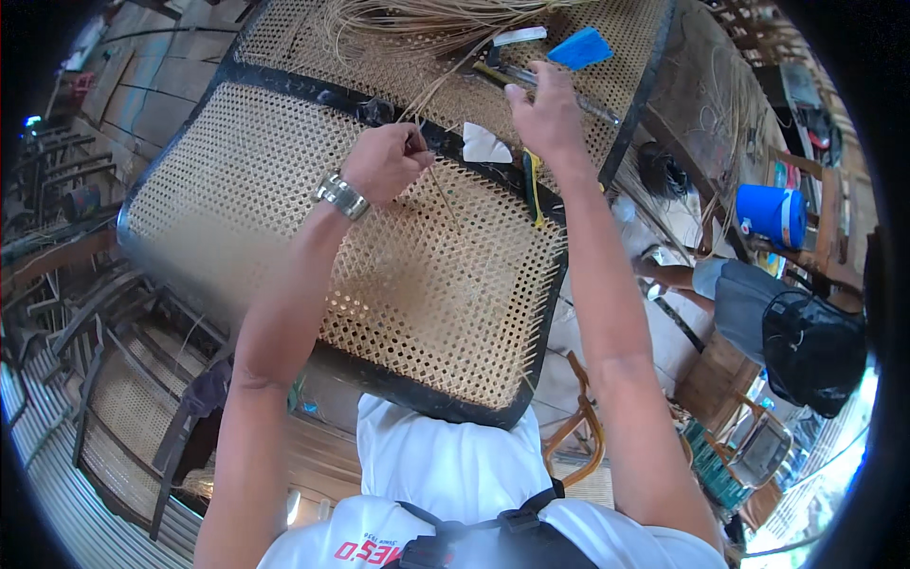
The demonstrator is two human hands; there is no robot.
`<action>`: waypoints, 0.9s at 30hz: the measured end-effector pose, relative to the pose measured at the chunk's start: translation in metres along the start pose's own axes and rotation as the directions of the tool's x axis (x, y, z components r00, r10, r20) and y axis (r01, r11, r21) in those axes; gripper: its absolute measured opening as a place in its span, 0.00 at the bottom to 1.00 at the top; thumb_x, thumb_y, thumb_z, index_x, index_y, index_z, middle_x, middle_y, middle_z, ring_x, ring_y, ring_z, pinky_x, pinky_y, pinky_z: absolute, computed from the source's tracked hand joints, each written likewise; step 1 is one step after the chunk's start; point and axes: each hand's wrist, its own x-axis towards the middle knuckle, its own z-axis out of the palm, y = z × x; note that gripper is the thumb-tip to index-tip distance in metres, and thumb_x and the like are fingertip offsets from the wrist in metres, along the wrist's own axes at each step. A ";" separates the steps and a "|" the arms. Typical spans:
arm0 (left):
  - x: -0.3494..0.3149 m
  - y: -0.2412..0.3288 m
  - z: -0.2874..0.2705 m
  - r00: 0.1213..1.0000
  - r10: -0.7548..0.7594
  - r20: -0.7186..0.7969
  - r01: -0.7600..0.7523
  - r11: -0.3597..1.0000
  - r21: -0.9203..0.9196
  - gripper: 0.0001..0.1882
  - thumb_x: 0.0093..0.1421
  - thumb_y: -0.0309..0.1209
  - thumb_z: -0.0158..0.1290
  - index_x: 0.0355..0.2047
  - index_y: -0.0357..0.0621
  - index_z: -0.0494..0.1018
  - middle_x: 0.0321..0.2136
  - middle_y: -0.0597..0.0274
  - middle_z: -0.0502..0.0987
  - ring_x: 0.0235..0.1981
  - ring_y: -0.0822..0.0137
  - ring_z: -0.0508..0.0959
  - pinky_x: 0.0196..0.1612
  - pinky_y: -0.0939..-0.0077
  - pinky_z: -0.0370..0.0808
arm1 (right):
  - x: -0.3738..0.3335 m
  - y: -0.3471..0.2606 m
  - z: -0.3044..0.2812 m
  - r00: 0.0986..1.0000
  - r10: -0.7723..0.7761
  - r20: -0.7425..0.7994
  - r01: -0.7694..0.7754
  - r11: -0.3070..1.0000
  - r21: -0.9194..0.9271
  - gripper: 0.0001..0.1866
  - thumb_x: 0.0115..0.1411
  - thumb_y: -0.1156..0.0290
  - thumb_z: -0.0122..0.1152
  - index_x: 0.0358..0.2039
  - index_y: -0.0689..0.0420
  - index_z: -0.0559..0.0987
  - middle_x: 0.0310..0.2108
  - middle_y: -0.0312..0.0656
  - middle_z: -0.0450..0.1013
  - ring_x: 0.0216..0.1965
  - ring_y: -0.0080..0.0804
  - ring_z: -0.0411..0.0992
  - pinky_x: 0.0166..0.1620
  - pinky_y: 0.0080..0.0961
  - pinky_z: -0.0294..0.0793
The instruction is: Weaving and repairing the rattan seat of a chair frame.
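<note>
A woven cane panel (455,313) in a black frame lies across my lap. My left hand (389,163), wearing a metal wristwatch, is closed in a pinch on a thin cane strand (444,197) above the panel's far edge. Beyond the frame, my right hand (550,112) is over a long metal tool (599,112); its thumb and forefinger are apart, while the other fingers are partly hidden. Between my hands lies a torn white piece (485,144), with a yellow-and-black utility knife (533,190) beside it. A blue piece (581,47) lies past my right hand.
A second cane panel (284,43) at the back carries a bundle of loose cane strands (408,21) and a small white block (519,36). To the right are a blue water jug (773,216) and another person (749,303) bending low. Dark chair frames (104,313) stand at left.
</note>
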 end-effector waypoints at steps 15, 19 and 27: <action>-0.001 0.021 0.004 0.998 -0.052 -0.038 0.046 0.989 -0.143 0.27 0.70 0.49 0.44 0.34 0.34 0.76 0.29 0.54 0.83 0.31 0.61 0.82 0.39 0.69 0.76 | -0.156 -0.043 0.015 0.814 0.365 0.451 -0.575 0.405 0.711 0.08 0.57 0.72 0.68 0.35 0.61 0.82 0.30 0.38 0.81 0.32 0.19 0.76 0.39 0.20 0.75; 0.001 0.004 0.001 0.963 -0.138 0.229 0.152 0.987 -0.043 0.24 0.68 0.46 0.42 0.34 0.37 0.77 0.28 0.52 0.83 0.33 0.54 0.83 0.42 0.62 0.76 | -0.146 -0.081 -0.005 0.756 0.527 0.387 -0.632 0.436 0.641 0.06 0.61 0.72 0.66 0.36 0.61 0.81 0.29 0.36 0.80 0.31 0.22 0.78 0.35 0.20 0.74; 0.020 -0.004 -0.010 0.789 0.180 0.587 -0.348 0.919 0.185 0.16 0.65 0.39 0.48 0.37 0.37 0.77 0.28 0.50 0.83 0.24 0.58 0.83 0.34 0.64 0.79 | -0.166 -0.096 -0.038 0.649 0.693 0.314 -0.573 0.174 0.801 0.07 0.65 0.71 0.61 0.37 0.61 0.80 0.28 0.36 0.76 0.28 0.21 0.75 0.32 0.19 0.75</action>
